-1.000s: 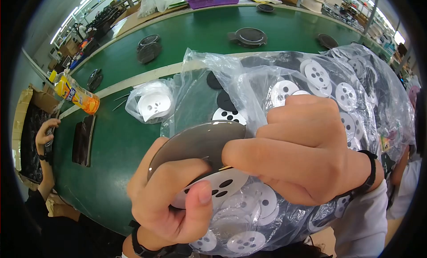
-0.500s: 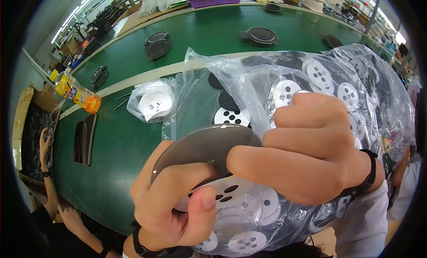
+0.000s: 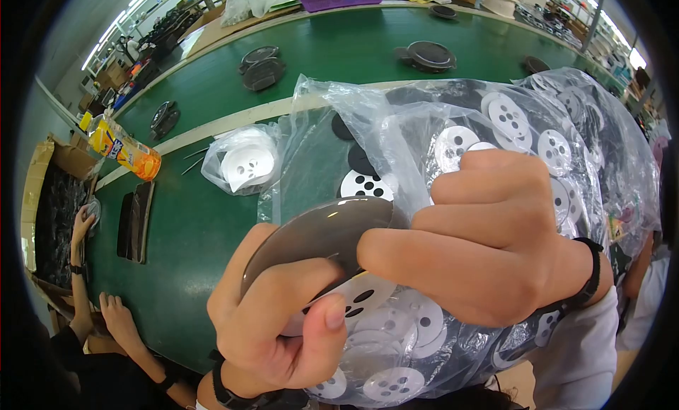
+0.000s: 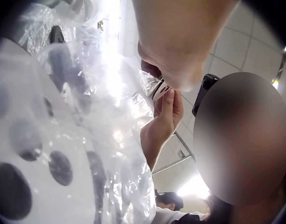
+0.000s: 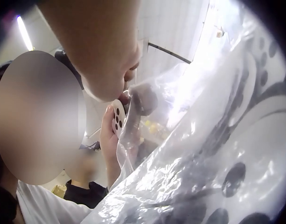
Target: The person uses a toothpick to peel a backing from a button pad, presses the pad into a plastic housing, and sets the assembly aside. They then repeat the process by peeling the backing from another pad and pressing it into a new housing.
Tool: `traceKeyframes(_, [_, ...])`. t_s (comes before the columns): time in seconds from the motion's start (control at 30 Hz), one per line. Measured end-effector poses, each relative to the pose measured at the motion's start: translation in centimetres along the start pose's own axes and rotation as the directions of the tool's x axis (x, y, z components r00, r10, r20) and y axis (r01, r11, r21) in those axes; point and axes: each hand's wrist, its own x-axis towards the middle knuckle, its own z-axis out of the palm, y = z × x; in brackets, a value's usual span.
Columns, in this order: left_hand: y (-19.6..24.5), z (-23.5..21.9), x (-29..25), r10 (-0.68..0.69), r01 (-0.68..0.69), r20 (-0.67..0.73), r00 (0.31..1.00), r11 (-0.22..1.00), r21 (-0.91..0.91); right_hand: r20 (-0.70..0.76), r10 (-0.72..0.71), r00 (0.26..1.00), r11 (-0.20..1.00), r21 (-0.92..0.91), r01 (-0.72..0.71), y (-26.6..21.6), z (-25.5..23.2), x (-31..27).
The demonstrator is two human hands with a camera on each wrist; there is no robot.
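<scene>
A glossy dark grey round cover [image 3: 318,233] is gripped by the left hand [image 3: 276,318], its fingers curled over the near face and its thumb below. Under the cover lies a white disc with black ovals [image 3: 371,293], partly hidden by the fingers. The right hand [image 3: 481,240] has curled fingers, with the index finger and hidden thumb at the cover's right edge. In the left wrist view the white disc [image 4: 160,89] shows between both hands; in the right wrist view the disc [image 5: 118,116] is held upright near the fingertips.
Clear plastic bags [image 3: 594,176] of white dotted discs fill the right side. A small bag [image 3: 247,160], an orange drink bottle [image 3: 127,152] and dark strips [image 3: 134,222] lie left. Dark round parts [image 3: 428,56] sit on the green belt beyond. Another person's hands [image 3: 119,321] are at far left.
The dark parts on the belt have moved right. The held cover and both hands shifted slightly right and down, then stayed nearly still. The other person's second hand has come onto the table edge.
</scene>
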Motion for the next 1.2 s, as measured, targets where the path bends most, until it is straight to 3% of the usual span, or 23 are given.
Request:
traceKeyframes(0.17, [-0.5,0.0,0.3,0.075,-0.075,0.016,0.997,0.997,-0.007,0.230,-0.027,0.973,1.000,0.001,0.028,0.1,-1.5,2.0])
traceKeyframes(0.3, [-0.2,0.1,0.5,0.067,-0.067,0.062,0.996,0.998,-0.007,0.280,-0.009,0.960,1.000,0.029,0.001,0.3,-2.2,2.4])
traceKeyframes(0.37, [-0.1,0.1,0.6,0.059,-0.058,0.066,0.996,0.998,-0.007,0.369,-0.162,0.915,0.981,-0.038,0.190,0.6,-2.5,2.8])
traceKeyframes(0.4, [-0.1,0.0,0.6,0.067,-0.069,0.092,0.994,0.997,0.016,0.370,-0.161,0.915,0.982,-0.037,0.188,0.6,-2.3,2.6])
traceKeyframes(0.47, [-0.1,0.1,0.6,0.075,-0.080,0.118,0.990,0.996,0.038,0.182,-0.129,0.975,0.990,-0.029,0.137,0.5,-1.6,1.9])
traceKeyframes(0.6, [-0.2,0.4,0.6,0.081,-0.095,0.116,0.990,0.988,0.124,0.302,-0.027,0.953,0.998,-0.050,0.044,-0.4,-1.8,1.8])
traceKeyframes(0.67, [-0.3,0.4,0.6,0.105,-0.119,0.100,0.989,0.982,0.148,0.143,0.011,0.990,0.991,-0.133,0.008,-0.7,-1.0,1.7])
traceKeyframes(0.8, [-0.1,0.6,0.5,0.064,-0.076,0.080,0.995,0.985,0.156,0.152,-0.028,0.988,0.982,-0.178,0.055,-0.8,-1.7,2.5])
traceKeyframes(0.9, [-0.4,0.7,-0.1,0.076,-0.091,0.089,0.993,0.978,0.188,0.275,-0.045,0.960,0.975,-0.197,0.102,-1.1,-1.6,2.7])
traceKeyframes(0.97, [-0.5,0.7,-0.2,0.080,-0.099,0.100,0.992,0.974,0.204,-0.094,-0.033,0.995,0.988,-0.155,0.018,-1.0,0.5,0.0])
traceKeyframes(1.07, [-0.2,0.9,-0.2,0.098,-0.098,0.013,0.995,0.973,0.208,-0.125,0.002,0.992,0.992,-0.127,-0.018,-1.4,0.8,-0.2])
traceKeyframes(1.13, [0.0,0.7,-0.3,-0.041,0.040,0.015,0.999,0.999,0.033,-0.134,-0.019,0.991,0.988,-0.157,-0.003,-1.6,0.8,-0.1])
traceKeyframes(1.17, [0.0,0.5,-0.2,-0.031,0.030,0.008,1.000,0.999,0.038,-0.138,-0.043,0.990,0.983,-0.185,0.017,-1.5,0.8,0.0])
traceKeyframes(1.2, [0.0,0.3,-0.1,-0.137,0.140,0.034,0.990,0.981,-0.136,-0.142,-0.056,0.988,0.982,-0.189,0.028,-1.6,0.5,0.1])
